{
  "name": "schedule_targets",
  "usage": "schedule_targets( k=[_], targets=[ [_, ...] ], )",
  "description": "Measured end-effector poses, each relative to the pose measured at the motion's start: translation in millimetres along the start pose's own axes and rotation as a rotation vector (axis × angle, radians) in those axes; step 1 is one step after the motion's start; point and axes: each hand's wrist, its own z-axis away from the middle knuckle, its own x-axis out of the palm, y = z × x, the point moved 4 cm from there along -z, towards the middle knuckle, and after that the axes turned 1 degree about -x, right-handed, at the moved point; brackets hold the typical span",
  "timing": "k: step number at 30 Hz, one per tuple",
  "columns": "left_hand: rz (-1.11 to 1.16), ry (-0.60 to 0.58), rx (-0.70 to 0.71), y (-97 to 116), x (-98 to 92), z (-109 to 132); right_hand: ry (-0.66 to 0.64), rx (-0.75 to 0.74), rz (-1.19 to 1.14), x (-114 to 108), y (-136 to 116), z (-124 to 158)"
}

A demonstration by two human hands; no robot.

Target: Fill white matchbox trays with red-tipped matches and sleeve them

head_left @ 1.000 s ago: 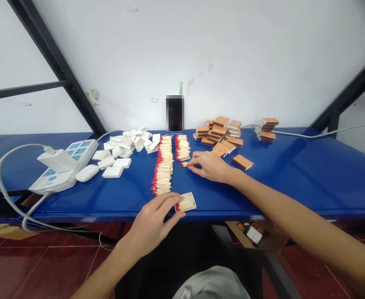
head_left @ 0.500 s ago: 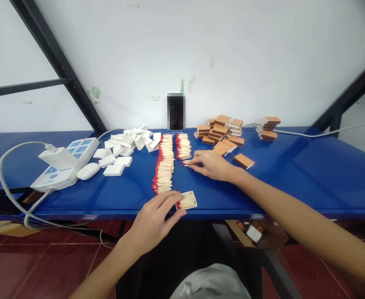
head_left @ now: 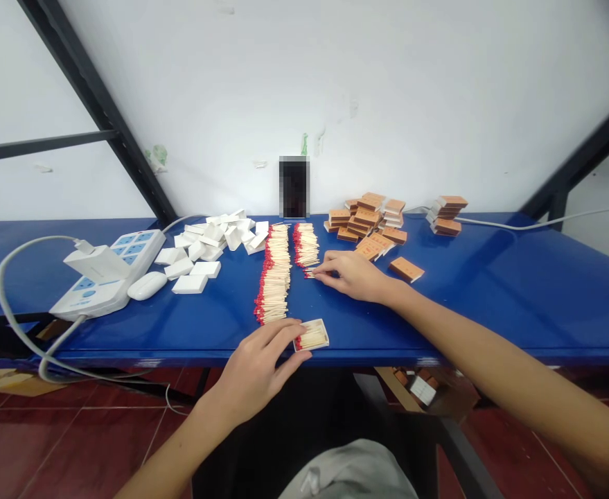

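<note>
My left hand [head_left: 256, 367] grips a white matchbox tray [head_left: 325, 331] between thumb and fingers at the table's front edge. Red-tipped matches [head_left: 312, 337] lie inside that tray, heads to the left. Farther back, my right hand [head_left: 353, 277] pinches the stick ends of a few matches [head_left: 308, 273] on the blue tabletop. Just beyond its fingertips is a short row of matches [head_left: 307, 244]. A longer row of matches [head_left: 274, 277] runs parallel on the left, also with red heads to the left.
White inner trays [head_left: 208, 242] are heaped on the left, beside a white mouse [head_left: 147, 285] and a power strip [head_left: 109, 274] with cables. Orange matchboxes [head_left: 366, 218] are piled at the back right, with a small stack [head_left: 448, 215] farther right. A dark pixelated screen [head_left: 294, 187] leans against the wall.
Almost nothing differs. Both hands stay in place, the left on the tray and the right at the few matches.
</note>
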Motion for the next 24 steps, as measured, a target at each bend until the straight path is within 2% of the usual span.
schedule_targets(
  k=[10,18,24],
  targets=[
    [-0.017,0.002,0.015,-0.1,1.1,0.3,-0.004,0.048,0.017,2.7,4.6,-0.7],
    [-0.020,0.002,0.028,-0.5,1.8,0.1,0.013,0.011,-0.022,0.0,0.0,0.2],
    [-0.017,0.006,0.024,-1.4,2.1,1.4,0.037,0.093,0.019,4.4,6.1,-4.4]
  ],
)
